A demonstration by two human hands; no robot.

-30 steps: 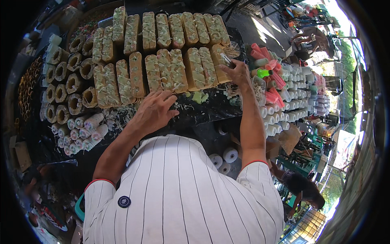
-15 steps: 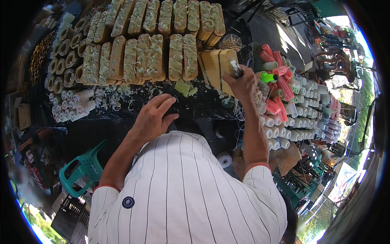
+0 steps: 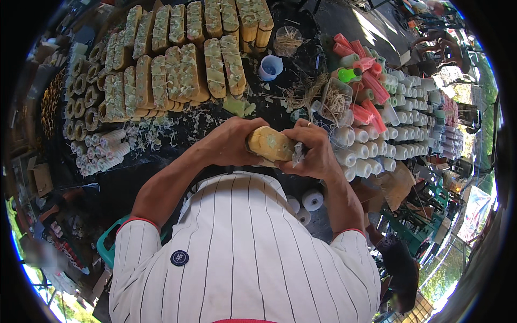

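Observation:
A tan, block-shaped bundle [image 3: 269,144] is held close in front of my chest, its rounded end facing up. My left hand [image 3: 237,141] is closed round its left side. My right hand [image 3: 311,148] grips the right side, and a small silvery thing [image 3: 298,154] shows between its fingers; its kind I cannot make out. Beyond my hands, two rows of similar long bundles [image 3: 175,75] stand on the dark table, their tops covered with pale green scraps. A pale green piece [image 3: 238,106] lies at the front of the right-hand bundles.
A blue plastic cup [image 3: 271,68] and a clear tub of thin sticks [image 3: 288,41] stand ahead. To the right are another stick tub [image 3: 336,105], a green bottle [image 3: 347,74], pink rolls [image 3: 371,86] and many white spools [image 3: 390,126]. Hollow tubes [image 3: 81,86] are stacked left.
The tan bundle has come from the table's right side to my chest. My left hand, empty before, now grips it too. The blue cup has come into sight.

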